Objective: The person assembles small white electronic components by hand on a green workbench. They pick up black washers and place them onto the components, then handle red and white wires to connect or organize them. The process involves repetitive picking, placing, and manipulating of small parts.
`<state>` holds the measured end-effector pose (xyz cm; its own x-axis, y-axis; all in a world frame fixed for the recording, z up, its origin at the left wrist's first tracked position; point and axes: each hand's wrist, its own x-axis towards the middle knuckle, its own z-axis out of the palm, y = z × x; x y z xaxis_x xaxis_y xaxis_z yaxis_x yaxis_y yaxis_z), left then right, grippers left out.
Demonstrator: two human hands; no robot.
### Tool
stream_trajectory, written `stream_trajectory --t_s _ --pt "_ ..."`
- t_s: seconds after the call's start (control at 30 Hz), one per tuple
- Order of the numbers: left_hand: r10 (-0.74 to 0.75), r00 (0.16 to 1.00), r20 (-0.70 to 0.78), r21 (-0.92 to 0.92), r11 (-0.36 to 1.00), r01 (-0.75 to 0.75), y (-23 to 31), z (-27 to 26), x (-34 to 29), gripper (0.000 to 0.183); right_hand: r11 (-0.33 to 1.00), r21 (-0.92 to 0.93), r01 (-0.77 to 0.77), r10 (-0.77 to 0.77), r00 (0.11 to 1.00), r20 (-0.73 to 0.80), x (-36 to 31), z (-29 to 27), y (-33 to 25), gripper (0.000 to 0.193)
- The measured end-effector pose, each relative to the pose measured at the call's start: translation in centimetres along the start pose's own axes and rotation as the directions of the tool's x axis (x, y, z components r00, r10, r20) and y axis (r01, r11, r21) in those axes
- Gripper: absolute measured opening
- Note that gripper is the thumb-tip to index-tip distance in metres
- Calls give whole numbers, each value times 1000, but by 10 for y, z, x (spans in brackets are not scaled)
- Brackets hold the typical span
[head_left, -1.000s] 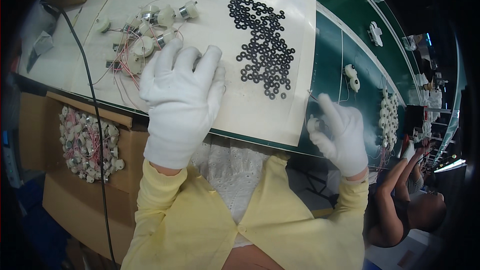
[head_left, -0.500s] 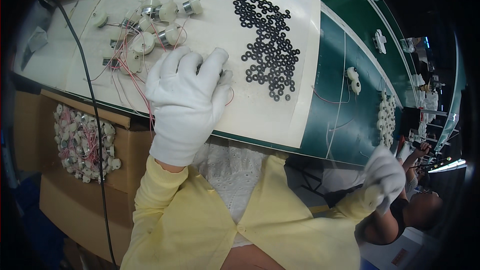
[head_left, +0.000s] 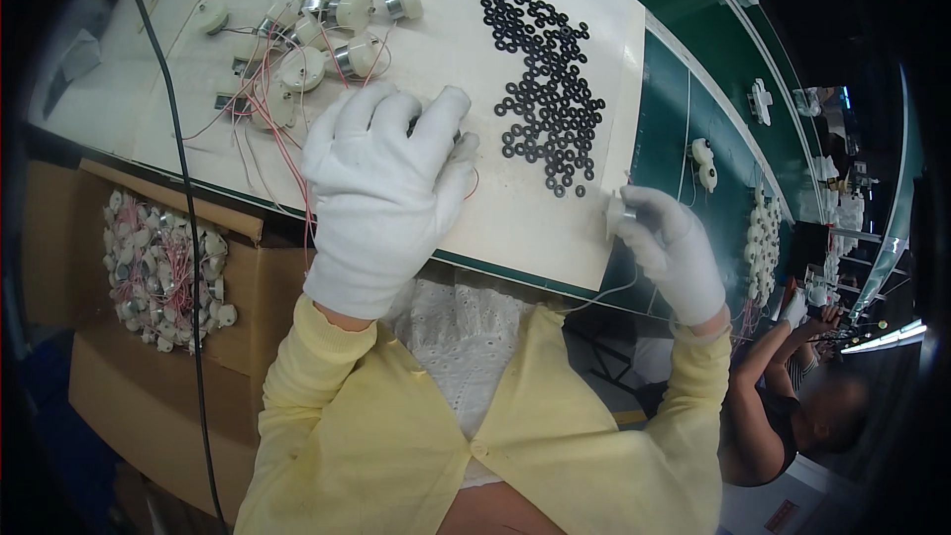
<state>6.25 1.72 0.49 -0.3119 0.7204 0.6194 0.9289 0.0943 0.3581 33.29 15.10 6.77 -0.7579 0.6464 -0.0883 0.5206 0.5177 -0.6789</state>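
My left hand, in a white glove, rests low over the pale work sheet with its fingers curled round something mostly hidden beneath. A dark bit shows between the fingers, and a red wire loops out beside the thumb. My gloved right hand pinches a small motor with a white round cap and a silvery body. A thin pale wire trails below that hand. Beyond my left hand lies a cluster of white-capped motors with red and pale wires. Many black rubber rings are spread between the hands, farther back.
A cardboard box at the lower left holds heaped wired motors. A black cable hangs across the left side. On the green mat stand a loose motor and a row of white parts. Another person sits at right.
My right hand has come up and left from the lower right to the sheet's edge, where the motor now shows in its fingers. My left hand stays over the same spot.
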Motion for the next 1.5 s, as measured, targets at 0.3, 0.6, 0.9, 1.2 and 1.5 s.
stream_trajectory --t_s 0.3,0.6,0.9,1.2,1.5 --pt "-37 997 64 -34 999 39 2 -8 2 36 998 -44 51 -50 998 30 21 4 -6 26" --pt "-50 996 70 -52 997 53 3 -8 2 36 843 -436 315 -321 945 63 36 7 -26 22" --pt "-51 994 93 -76 995 59 1 -10 4 35 704 -656 270 -181 962 202 12 -7 -33 24" --pt "-49 995 87 -91 994 57 2 -10 4 35 640 -714 285 -192 959 210 10 -3 -39 24" --pt "-31 997 65 -83 996 37 2 -11 6 34 711 -680 178 -137 984 115 3 11 -41 17"
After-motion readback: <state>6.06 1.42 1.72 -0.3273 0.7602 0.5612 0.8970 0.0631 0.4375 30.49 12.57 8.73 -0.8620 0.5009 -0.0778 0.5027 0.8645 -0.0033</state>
